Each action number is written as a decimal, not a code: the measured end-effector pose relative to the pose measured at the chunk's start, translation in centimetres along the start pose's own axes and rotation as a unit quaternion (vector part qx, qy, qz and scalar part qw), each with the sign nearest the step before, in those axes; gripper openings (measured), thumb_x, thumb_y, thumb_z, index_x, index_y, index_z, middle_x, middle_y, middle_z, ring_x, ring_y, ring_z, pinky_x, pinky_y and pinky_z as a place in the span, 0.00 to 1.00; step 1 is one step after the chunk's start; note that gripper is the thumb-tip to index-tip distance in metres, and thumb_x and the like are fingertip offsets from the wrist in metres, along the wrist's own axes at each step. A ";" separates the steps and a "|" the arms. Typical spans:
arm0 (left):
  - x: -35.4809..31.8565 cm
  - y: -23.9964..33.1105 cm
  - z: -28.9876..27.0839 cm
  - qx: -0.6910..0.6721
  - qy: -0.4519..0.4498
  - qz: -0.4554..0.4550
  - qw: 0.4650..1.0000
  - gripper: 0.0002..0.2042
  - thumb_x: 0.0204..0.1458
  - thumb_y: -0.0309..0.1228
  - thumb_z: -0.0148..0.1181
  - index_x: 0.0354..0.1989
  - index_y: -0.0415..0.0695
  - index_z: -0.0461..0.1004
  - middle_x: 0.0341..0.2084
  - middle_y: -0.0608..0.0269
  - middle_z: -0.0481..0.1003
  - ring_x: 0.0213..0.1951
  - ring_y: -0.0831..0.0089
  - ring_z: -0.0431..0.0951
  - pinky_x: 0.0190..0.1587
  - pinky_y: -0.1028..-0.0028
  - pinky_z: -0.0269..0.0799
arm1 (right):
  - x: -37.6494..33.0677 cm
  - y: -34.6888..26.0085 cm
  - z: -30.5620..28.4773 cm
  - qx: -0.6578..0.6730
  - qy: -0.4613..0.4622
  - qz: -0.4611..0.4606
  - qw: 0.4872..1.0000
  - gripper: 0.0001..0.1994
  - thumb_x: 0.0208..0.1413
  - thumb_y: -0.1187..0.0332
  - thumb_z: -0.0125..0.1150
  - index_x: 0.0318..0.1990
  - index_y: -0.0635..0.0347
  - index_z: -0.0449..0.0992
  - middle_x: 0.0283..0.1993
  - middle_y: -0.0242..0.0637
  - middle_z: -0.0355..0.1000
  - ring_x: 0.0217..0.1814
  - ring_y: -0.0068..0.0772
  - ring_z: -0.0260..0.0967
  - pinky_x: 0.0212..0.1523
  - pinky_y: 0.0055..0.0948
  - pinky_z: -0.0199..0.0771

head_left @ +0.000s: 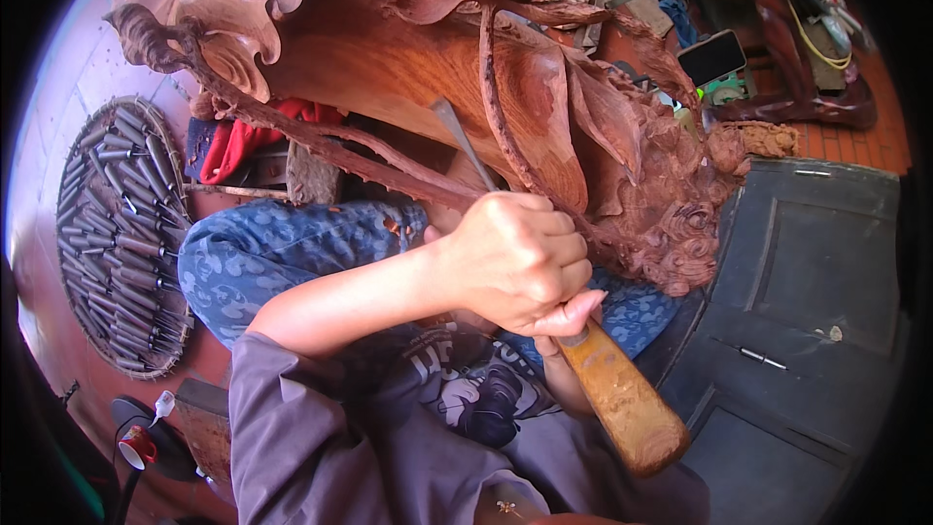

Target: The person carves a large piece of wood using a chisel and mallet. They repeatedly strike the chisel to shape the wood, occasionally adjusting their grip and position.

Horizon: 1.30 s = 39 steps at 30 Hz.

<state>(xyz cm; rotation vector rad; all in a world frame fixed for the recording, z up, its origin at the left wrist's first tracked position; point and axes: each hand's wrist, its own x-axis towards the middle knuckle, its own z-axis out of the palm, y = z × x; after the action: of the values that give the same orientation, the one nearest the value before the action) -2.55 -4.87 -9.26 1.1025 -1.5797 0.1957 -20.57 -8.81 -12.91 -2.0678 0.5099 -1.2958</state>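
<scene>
A chisel [627, 401] with a thick wooden handle runs diagonally between my hands, its narrow metal blade pointing up and left. My left hand [525, 258] is closed in a fist round its shaft. Below it, my right hand [556, 355] is mostly hidden behind the left hand and the handle; its visible fingers close on the upper handle. The blade's flared tip lies against the smooth hollow of a large reddish-brown wood carving [418, 87]. That carving has leaf-like folds, thin stems and a round pod, and extends across my lap.
On the left, a round woven tray [180, 190] holds many dark-handled carving tools. A red cloth [228, 151] lies by a wood block [311, 173]. Dark panelled boards [816, 272] lie at right, with a phone [712, 58] beyond. A red cup [137, 447] stands lower left.
</scene>
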 end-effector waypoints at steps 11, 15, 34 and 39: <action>0.8 -0.3 -2.3 -0.023 0.029 -0.012 0.999 0.17 0.44 0.41 0.60 0.11 0.50 0.63 0.12 0.69 0.63 0.16 0.68 0.69 0.19 0.69 0.62 | 0.5 1.9 2.4 0.048 -0.050 -0.027 0.997 0.13 0.60 0.60 0.57 0.28 0.56 0.65 0.19 0.29 0.68 0.21 0.19 0.68 0.23 0.23 0.67; 0.8 -0.5 -2.4 -0.018 0.043 -0.020 0.999 0.17 0.44 0.41 0.60 0.11 0.50 0.64 0.12 0.69 0.63 0.17 0.68 0.69 0.19 0.69 0.62 | -1.0 2.3 2.5 0.012 0.002 0.042 0.999 0.17 0.62 0.54 0.53 0.28 0.57 0.64 0.19 0.29 0.67 0.19 0.18 0.66 0.21 0.22 0.65; 0.7 -0.8 -2.6 -0.013 0.058 -0.015 0.998 0.15 0.44 0.39 0.58 0.11 0.50 0.64 0.11 0.69 0.61 0.14 0.70 0.65 0.17 0.70 0.57 | 1.3 0.3 3.0 -0.011 -0.057 0.009 0.998 0.15 0.61 0.56 0.52 0.29 0.55 0.61 0.15 0.23 0.57 0.15 0.17 0.54 0.19 0.20 0.57; 1.1 -0.8 -2.7 -0.011 0.039 -0.006 0.999 0.14 0.45 0.38 0.56 0.11 0.50 0.63 0.11 0.70 0.61 0.13 0.70 0.64 0.16 0.70 0.55 | -1.8 3.2 5.5 -0.002 0.165 0.032 0.986 0.15 0.53 0.61 0.64 0.29 0.55 0.61 0.17 0.22 0.58 0.16 0.15 0.55 0.20 0.17 0.56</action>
<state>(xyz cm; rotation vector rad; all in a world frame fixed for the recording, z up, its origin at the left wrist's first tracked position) -0.02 -4.18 -7.77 1.0745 -1.5017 0.2113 -16.42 -8.27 -17.99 -1.8306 0.7187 -1.6070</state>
